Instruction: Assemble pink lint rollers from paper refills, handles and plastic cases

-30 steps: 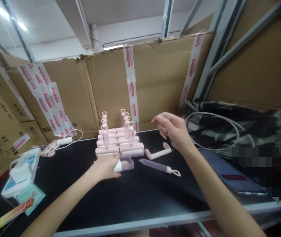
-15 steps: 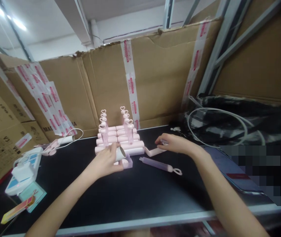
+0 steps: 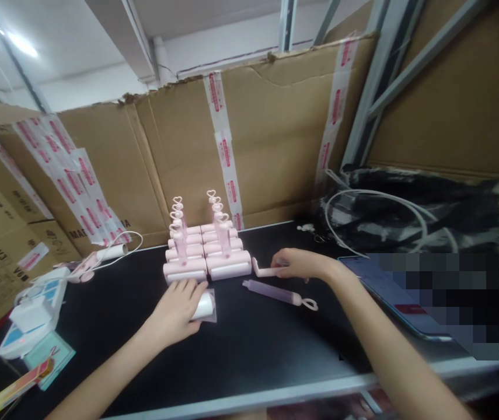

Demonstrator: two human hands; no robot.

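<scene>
We see our left hand [image 3: 178, 308] lying low on the black bench [image 3: 249, 350], its grip closed round a white roll [image 3: 203, 305] that pokes out at 3 o'clock of the fingers and sits in a small clear tray [image 3: 212, 315]; the tray rests flat on the bench, touching the hand, and we cannot tell whether anything else is in it. At 12 o'clock of that hand, just beside it, stands a stack of pink rollers [image 3: 203, 256], laid in stepped rows against the cardboard wall [image 3: 249, 151], with clear heart-topped handles [image 3: 218, 224] standing upright among them. Our right hand [image 3: 299, 263] rests at 3 o'clock of the stack, its grip closed on the far end of a bent pink handle [image 3: 263, 270], whose other end lies near the front roller of the stack; whether the two touch we cannot tell. At 6 o'clock of that hand, near it but apart, a purple handle [image 3: 278, 293] with a heart loop lies flat on the bench. At 3 o'clock of the right forearm a phone [image 3: 384, 289] lies face up, partly blurred. At 9 o'clock, well apart from the left hand, a white charger [image 3: 30, 315] and a small teal card [image 3: 52, 361] lie near the bench's edge.
</scene>
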